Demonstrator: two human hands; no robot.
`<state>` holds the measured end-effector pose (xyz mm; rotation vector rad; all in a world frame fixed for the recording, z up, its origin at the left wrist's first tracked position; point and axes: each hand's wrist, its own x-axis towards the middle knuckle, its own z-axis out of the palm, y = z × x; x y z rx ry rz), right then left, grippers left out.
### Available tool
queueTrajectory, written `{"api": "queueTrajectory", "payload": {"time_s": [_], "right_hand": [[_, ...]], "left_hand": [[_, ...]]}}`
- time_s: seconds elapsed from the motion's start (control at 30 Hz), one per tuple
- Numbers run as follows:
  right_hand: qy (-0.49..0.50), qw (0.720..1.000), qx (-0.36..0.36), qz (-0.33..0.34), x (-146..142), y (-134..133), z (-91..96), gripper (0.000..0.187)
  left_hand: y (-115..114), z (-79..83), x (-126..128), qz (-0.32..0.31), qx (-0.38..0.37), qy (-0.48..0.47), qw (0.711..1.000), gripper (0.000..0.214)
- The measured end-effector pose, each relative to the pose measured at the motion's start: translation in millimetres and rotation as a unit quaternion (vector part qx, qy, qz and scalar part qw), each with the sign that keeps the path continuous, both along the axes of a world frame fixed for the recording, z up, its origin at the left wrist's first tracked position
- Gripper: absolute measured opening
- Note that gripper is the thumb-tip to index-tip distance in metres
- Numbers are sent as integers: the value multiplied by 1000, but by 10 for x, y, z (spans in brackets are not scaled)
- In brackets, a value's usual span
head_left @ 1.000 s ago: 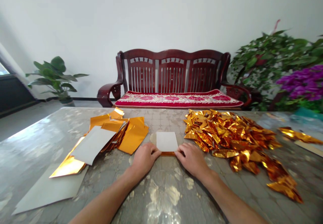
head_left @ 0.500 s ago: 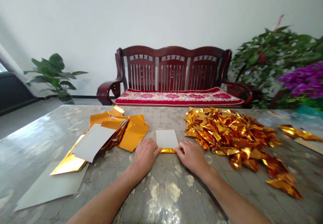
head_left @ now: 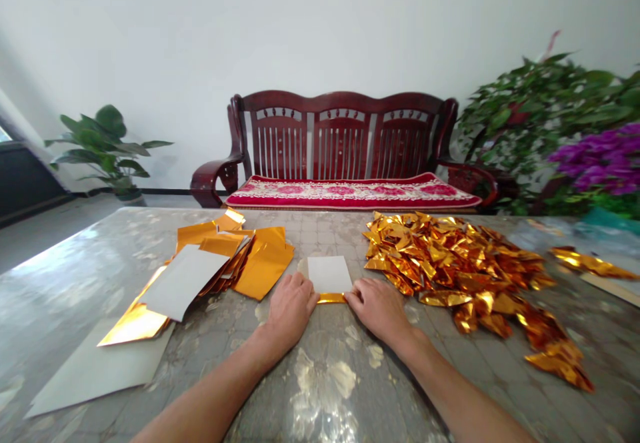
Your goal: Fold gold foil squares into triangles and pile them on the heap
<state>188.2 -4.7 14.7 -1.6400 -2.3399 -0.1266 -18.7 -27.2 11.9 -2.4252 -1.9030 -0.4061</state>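
A sheet of gold foil paper point(head_left: 329, 272) lies white side up in the middle of the table, its near edge folded over into a narrow gold strip. My left hand point(head_left: 294, 302) pinches the left end of that fold, fingers curled. At the right end, my right hand point(head_left: 375, 306) is closed on the same fold. Both thumbs and the fingertips are partly hidden. To the left lies a loose stack of gold and white foil sheets point(head_left: 265, 263). Folded gold foil pieces point(head_left: 445, 256) are heaped to the right.
A large pale sheet point(head_left: 95, 370) lies under the stack at front left. Clear plastic point(head_left: 540, 230) and a gold piece point(head_left: 595, 263) are at the table's far right. Behind the patterned table point(head_left: 320, 390) stand a wooden bench point(head_left: 340, 143) and potted plants point(head_left: 110, 136).
Both hands stay on the folded edge, and the strip looks slightly thinner. Otherwise the view has shifted only a little.
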Motion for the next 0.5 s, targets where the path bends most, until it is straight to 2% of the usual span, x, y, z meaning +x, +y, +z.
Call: {"api": "queueTrajectory", "payload": {"time_s": [0.27, 0.5], "right_hand": [[-3, 1000, -2, -3, 0, 23, 2, 27], [-19, 1000, -4, -1, -5, 15, 27, 27]], "left_hand": [[3, -39, 5, -5, 1, -3, 1000, 24], [-5, 12, 40, 3, -3, 25, 1000, 27]]}}
